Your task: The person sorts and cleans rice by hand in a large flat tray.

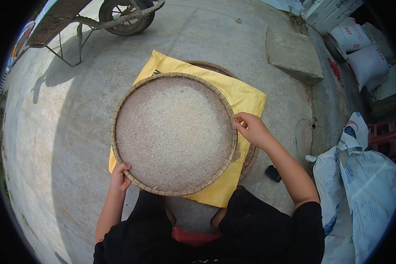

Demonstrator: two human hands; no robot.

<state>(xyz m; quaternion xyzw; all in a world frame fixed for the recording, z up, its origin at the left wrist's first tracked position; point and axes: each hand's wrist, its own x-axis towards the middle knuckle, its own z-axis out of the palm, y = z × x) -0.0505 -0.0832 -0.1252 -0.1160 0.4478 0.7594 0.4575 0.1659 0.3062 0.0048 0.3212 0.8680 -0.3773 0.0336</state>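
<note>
A round woven bamboo sieve (119,108) full of white rice grains (174,132) is held level above a yellow sack (246,94) spread on the concrete ground. My left hand (119,175) grips the sieve's near-left rim. At the right rim my right hand (252,128) clasps the edge with its fingers curled over it. Under the sieve and the sack the rim of a second woven tray (213,67) shows at the far side and at the right.
A wheelbarrow (119,15) stands at the far left. White filled sacks (361,53) lie at the far right, and an open white sack (361,185) at the near right. A small black object (273,173) lies by my right arm. A concrete block (295,55) sits beyond.
</note>
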